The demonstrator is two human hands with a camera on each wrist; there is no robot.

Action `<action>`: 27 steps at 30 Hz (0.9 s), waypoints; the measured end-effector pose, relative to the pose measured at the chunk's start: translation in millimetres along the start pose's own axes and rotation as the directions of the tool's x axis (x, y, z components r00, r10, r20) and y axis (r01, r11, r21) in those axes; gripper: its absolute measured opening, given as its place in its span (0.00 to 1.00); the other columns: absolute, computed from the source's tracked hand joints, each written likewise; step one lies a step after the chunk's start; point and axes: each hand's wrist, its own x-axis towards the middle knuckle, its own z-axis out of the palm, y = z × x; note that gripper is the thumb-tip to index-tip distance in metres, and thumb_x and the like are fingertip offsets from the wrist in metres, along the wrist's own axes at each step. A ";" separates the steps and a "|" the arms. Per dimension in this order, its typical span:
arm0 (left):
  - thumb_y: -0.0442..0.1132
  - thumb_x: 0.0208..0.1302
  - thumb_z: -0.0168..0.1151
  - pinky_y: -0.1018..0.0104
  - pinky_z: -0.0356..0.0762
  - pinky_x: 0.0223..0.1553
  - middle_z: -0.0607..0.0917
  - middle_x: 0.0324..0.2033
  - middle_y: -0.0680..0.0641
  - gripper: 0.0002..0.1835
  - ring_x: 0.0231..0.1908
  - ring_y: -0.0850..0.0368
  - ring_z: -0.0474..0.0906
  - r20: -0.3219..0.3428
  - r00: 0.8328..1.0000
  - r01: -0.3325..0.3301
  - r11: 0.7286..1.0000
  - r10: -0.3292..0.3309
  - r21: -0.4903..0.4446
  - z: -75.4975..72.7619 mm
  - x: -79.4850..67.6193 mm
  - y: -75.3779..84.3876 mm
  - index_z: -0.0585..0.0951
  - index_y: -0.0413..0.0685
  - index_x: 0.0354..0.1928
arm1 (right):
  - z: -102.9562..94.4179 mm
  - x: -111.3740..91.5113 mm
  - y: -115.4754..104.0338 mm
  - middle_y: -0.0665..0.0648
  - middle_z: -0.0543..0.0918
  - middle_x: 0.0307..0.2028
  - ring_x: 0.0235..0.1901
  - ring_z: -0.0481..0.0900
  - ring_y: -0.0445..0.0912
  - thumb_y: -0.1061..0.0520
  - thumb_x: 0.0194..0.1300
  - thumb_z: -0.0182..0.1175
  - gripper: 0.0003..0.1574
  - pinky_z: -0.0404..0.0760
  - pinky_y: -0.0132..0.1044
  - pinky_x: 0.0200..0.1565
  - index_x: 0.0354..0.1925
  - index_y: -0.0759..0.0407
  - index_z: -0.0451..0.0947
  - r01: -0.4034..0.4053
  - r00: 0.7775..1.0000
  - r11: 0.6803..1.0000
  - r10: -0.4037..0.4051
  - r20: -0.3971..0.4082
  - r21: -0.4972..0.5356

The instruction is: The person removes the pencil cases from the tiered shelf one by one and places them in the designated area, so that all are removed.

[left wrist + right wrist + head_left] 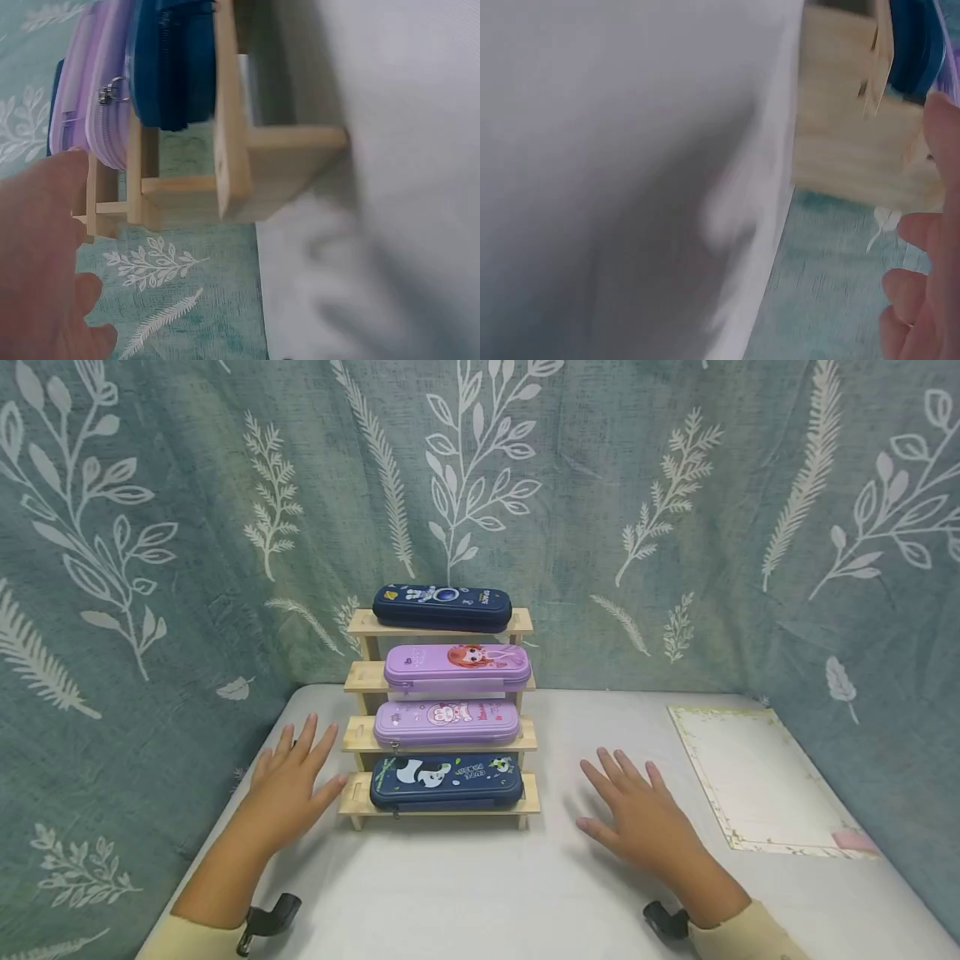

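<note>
A stepped wooden rack (363,733) carries one pencil case on each tier. On top lies a dark blue space case (442,608); under it are a lilac case with a red-haired girl (459,667) and a lilac case with a cartoon figure (447,722). The lowest tier holds a dark blue panda case (447,781). Left of the rack, my left hand (288,785) hovers with fingers spread, thumb near the lower tiers. My right hand (637,814) is held to the right of the rack, fingers spread and holding nothing. Both wrist views show the rack's side beyond the fingers.
The rack stands on a white-covered table (450,885). A sheet with a floral border (765,781) lies on the right, with a small pink piece (853,841) at its near corner. Green leaf-patterned cloth (570,527) hangs behind and at both sides.
</note>
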 end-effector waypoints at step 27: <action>0.52 0.83 0.45 0.41 0.61 0.77 0.57 0.82 0.41 0.37 0.79 0.35 0.57 0.046 0.958 0.225 0.640 -0.284 -0.735 35.0 62.7 16.9 0.48 0.49 0.85 | 8.1 45.9 -106.2 0.58 0.71 0.71 0.73 0.69 0.54 0.36 0.62 0.74 0.52 0.67 0.55 0.75 0.75 0.53 0.67 -0.123 0.988 0.825 0.156 -0.012 0.551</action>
